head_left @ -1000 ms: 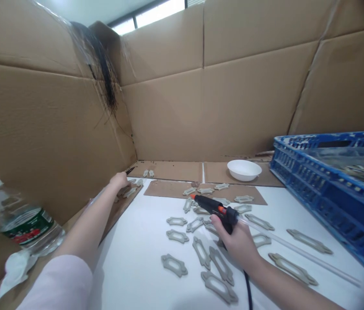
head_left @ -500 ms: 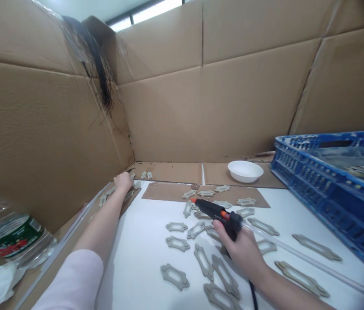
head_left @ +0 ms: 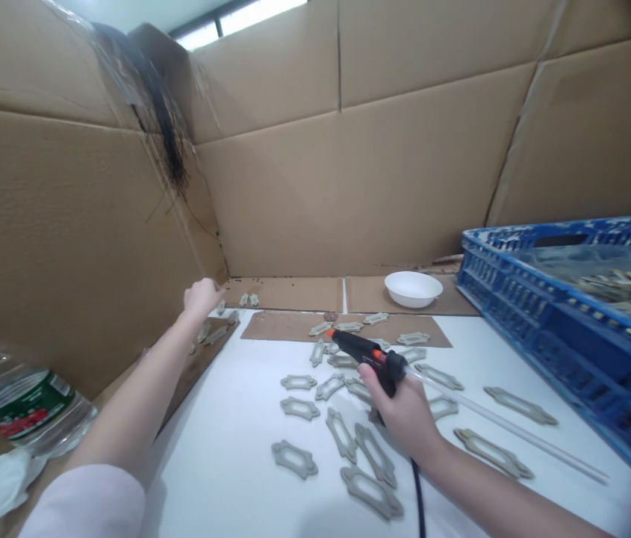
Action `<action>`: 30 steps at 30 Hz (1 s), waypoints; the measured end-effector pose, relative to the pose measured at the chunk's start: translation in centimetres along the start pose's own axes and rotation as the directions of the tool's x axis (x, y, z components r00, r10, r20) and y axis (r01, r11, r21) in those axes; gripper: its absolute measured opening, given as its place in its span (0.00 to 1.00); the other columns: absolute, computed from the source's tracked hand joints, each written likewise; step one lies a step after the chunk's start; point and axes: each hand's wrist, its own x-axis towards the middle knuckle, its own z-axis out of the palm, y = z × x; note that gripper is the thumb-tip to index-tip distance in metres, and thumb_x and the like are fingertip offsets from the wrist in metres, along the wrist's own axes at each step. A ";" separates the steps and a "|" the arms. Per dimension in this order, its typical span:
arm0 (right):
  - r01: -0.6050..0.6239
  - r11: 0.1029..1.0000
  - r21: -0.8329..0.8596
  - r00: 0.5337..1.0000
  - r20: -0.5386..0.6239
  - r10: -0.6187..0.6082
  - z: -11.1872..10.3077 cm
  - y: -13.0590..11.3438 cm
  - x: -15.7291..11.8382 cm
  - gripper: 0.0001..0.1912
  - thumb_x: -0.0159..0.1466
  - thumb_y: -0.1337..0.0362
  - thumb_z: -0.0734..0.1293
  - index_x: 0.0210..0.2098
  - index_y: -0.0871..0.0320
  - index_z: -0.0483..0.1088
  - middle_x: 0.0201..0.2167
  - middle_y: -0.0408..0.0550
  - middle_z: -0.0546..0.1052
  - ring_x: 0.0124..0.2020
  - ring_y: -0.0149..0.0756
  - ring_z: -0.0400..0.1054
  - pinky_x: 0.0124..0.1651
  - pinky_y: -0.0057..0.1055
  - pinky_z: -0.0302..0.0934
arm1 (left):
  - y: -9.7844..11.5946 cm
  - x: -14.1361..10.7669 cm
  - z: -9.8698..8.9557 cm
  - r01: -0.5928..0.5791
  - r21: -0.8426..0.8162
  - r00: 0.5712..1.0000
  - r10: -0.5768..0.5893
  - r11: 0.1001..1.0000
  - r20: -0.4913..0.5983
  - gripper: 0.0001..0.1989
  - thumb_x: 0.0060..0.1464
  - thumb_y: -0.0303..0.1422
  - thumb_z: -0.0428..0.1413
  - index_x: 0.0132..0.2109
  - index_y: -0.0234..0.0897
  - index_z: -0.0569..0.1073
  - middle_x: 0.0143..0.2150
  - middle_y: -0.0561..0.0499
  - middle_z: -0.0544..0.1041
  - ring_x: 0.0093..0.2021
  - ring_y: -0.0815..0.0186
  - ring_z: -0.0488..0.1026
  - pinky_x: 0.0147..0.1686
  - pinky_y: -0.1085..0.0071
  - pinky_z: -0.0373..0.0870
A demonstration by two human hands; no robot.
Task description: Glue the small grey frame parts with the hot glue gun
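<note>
Tall brown cardboard sheets [head_left: 349, 187] wall in the white table [head_left: 225, 463], with a strip of window [head_left: 237, 19] showing above them and a bunch of dark, hair-like strands [head_left: 166, 127] hanging in the left corner. A white bowl [head_left: 413, 289] sits on brown cardboard [head_left: 287, 295] against the far wall, and a big blue plastic crate [head_left: 567, 329] stands at the right of the table. Over on the left, a plastic water bottle [head_left: 24, 403] with a green label lies tilted just beside a crumpled white tissue [head_left: 4, 486]
</note>
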 end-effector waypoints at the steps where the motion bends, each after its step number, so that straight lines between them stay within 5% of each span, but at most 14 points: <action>1: 0.002 1.000 0.012 1.000 -0.015 -0.002 -0.1 -0.1 0.1 0.23 0.58 0.49 0.55 0.28 0.61 0.71 0.17 0.46 0.69 0.23 0.37 0.64 0.27 0.30 0.58 | 0.7 -0.9 -0.2 -0.067 -0.019 0.996 0.068 0.998 0.062 0.14 0.47 0.38 0.48 0.31 0.35 0.74 0.31 0.44 0.76 0.34 0.57 0.72 0.29 0.71 0.61; 6: -0.030 0.999 0.035 0.999 -0.014 0.030 -0.3 -0.3 0.2 0.24 0.59 0.49 0.55 0.30 0.62 0.71 0.17 0.45 0.68 0.23 0.37 0.63 0.29 0.30 0.57 | 5.2 -6.6 -1.0 -0.397 -0.173 0.840 0.433 0.901 0.328 0.05 0.38 0.34 0.55 0.23 0.38 0.74 0.23 0.52 0.74 0.26 0.65 0.70 0.24 0.75 0.57; 10: -0.035 0.999 0.034 0.999 0.003 0.035 -0.3 -0.3 0.1 0.24 0.59 0.49 0.54 0.32 0.62 0.71 0.17 0.45 0.67 0.24 0.37 0.63 0.30 0.31 0.57 | 8.0 -11.6 -1.3 -0.509 -0.271 0.717 0.576 0.817 0.392 0.10 0.37 0.36 0.57 0.31 0.41 0.75 0.30 0.50 0.76 0.30 0.64 0.70 0.26 0.76 0.58; 13: -0.037 0.999 0.034 0.999 0.007 0.037 -0.3 -0.3 0.0 0.24 0.59 0.49 0.54 0.32 0.62 0.71 0.17 0.45 0.67 0.24 0.37 0.63 0.30 0.31 0.57 | 9.2 -14.3 -0.6 -0.558 -0.289 0.672 0.628 0.778 0.392 0.10 0.35 0.32 0.57 0.31 0.40 0.74 0.32 0.47 0.76 0.30 0.62 0.70 0.26 0.74 0.58; 18: -0.038 0.999 0.029 0.999 0.023 0.037 -0.2 -0.3 0.0 0.24 0.59 0.49 0.54 0.31 0.62 0.71 0.16 0.44 0.66 0.23 0.36 0.61 0.27 0.30 0.56 | 9.9 -15.6 0.6 -0.554 -0.324 0.695 0.640 0.767 0.328 0.04 0.39 0.24 0.51 0.23 0.36 0.68 0.28 0.43 0.73 0.30 0.59 0.70 0.29 0.71 0.58; 25: -0.013 0.999 -0.035 1.000 0.000 0.013 -0.2 -0.1 -0.2 0.23 0.59 0.49 0.54 0.30 0.59 0.71 0.18 0.45 0.68 0.24 0.37 0.63 0.28 0.30 0.57 | 9.1 -12.7 0.8 -0.349 -0.602 0.663 0.643 0.718 0.383 0.04 0.42 0.32 0.52 0.25 0.35 0.65 0.23 0.50 0.73 0.24 0.65 0.72 0.26 0.73 0.64; 30: 0.032 0.993 -0.111 0.999 -0.024 -0.035 0.0 -0.1 -0.4 0.23 0.58 0.48 0.54 0.25 0.58 0.69 0.21 0.46 0.70 0.27 0.38 0.65 0.30 0.31 0.58 | 9.5 -12.6 0.3 -0.063 -0.827 0.770 0.555 0.558 0.315 0.12 0.49 0.41 0.49 0.32 0.35 0.61 0.29 0.46 0.75 0.28 0.66 0.74 0.30 0.71 0.70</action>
